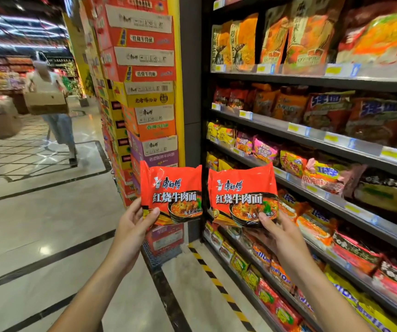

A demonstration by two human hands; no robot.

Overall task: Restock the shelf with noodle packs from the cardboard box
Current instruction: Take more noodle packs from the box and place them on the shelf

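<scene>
Nearest you, both forearms reach fwd w/ one red noodle pack per hand. Your left hand [134, 218] pinches the left pack [171, 191] at its lower left corner: thumb on the printed face, the other fingers tucked behind, closed on the wrapper. Your right hand [277, 230] does the same on the right pack [243, 196], thumb [265, 218] pressing the front near the bottom edge, rest of the fingers behind. Both packs stand upright, print facing you, edges nearly touching at the middle. Gripping low prob keeps the labels readable and leaves the top and body free to slide in between neighbours, and a pack in each hand halves the trips.

Just right of the right pack is the shelf [317, 142], black tiers w/ yellow price tags, running from near right to far. Most tiers look full of other brands; I can't tell which slot takes these red packs, so match the label before you push in. Packs aren't on any tier yet, they hang in the air at the shelf's left end.

Behind the left pack rises a stack of cartons [144, 97], red, yellow, orange, purple, prob overstock parked at the aisle end to stay clear of foot traffic. The cardboard box you draw from isn't clearly identifiable here.

Far left, a person carrying a carton [46, 101] crosses the tiled floor [49, 224], well apart from you.
</scene>
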